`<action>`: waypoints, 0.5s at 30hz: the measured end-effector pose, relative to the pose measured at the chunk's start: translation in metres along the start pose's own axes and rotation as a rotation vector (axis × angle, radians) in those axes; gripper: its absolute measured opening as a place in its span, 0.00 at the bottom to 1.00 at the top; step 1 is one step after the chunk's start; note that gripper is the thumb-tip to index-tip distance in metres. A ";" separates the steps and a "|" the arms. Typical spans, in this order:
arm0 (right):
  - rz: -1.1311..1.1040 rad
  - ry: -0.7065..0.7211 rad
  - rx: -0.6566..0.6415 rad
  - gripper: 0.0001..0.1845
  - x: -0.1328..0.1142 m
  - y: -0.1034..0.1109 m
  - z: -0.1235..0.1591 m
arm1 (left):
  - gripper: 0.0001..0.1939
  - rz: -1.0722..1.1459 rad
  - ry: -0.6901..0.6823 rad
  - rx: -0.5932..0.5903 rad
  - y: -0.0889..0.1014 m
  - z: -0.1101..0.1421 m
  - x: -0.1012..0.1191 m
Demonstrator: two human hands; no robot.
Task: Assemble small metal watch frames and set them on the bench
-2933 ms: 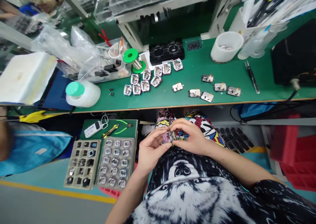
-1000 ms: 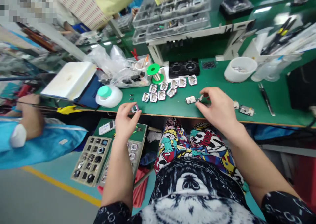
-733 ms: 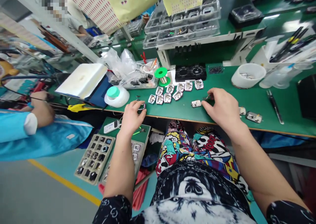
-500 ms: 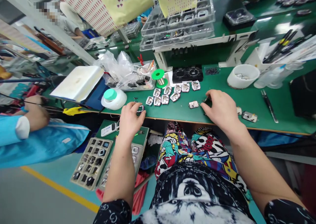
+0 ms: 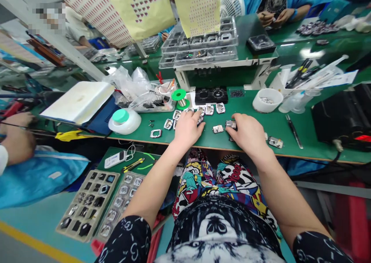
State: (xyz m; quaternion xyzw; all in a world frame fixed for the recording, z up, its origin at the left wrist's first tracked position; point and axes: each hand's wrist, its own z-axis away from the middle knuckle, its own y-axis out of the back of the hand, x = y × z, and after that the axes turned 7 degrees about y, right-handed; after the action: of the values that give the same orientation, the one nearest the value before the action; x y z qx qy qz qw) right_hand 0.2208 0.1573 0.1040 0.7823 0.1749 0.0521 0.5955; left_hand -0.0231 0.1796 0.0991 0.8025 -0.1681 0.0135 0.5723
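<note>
My left hand (image 5: 188, 128) reaches over a cluster of small silver watch-like cases (image 5: 209, 109). Its fingers are stretched and the thumb stands apart; some cases are hidden beneath it. A single silver frame with an open middle (image 5: 155, 133) lies by the bench edge, left of that hand. My right hand (image 5: 249, 134) pinches a small silver rectangular part (image 5: 231, 124) between thumb and fingers, low over the green bench. Just left of it lies a flat pale metal part (image 5: 218, 129). Another silver part (image 5: 275, 142) rests to the right of my right wrist.
Behind the cases stand a green solder spool (image 5: 179, 97) and a black fixture (image 5: 211, 95). A white bottle with green cap (image 5: 125, 122) is at left, a white cup (image 5: 267, 100) and tweezers (image 5: 294, 131) at right. Part trays (image 5: 88, 205) sit below. A co-worker's hands (image 5: 274, 19) are across the bench.
My left hand has let go of the silver frame at the bench edge and moved right to the cases. My right hand stays low, its silver part now showing. The view has shifted.
</note>
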 end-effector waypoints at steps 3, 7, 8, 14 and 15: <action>-0.059 0.002 0.074 0.14 0.002 0.008 0.013 | 0.20 -0.023 -0.001 -0.011 -0.003 -0.004 0.003; -0.343 0.034 0.249 0.11 -0.005 0.021 0.049 | 0.17 -0.037 0.003 -0.024 -0.007 -0.010 0.005; -0.439 0.055 0.245 0.10 -0.010 0.023 0.059 | 0.17 -0.035 0.009 -0.023 -0.008 -0.011 0.006; -0.746 0.141 0.140 0.08 -0.033 0.001 0.108 | 0.15 0.247 0.085 0.073 0.004 -0.001 0.012; -0.759 0.100 0.150 0.08 -0.036 -0.008 0.111 | 0.15 0.371 0.094 0.099 0.009 0.006 0.011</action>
State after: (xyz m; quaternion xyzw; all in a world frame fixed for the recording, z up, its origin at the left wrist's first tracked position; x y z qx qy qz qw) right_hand 0.2181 0.0453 0.0691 0.6999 0.4841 -0.1466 0.5044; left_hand -0.0160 0.1687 0.1075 0.7834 -0.2855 0.1645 0.5269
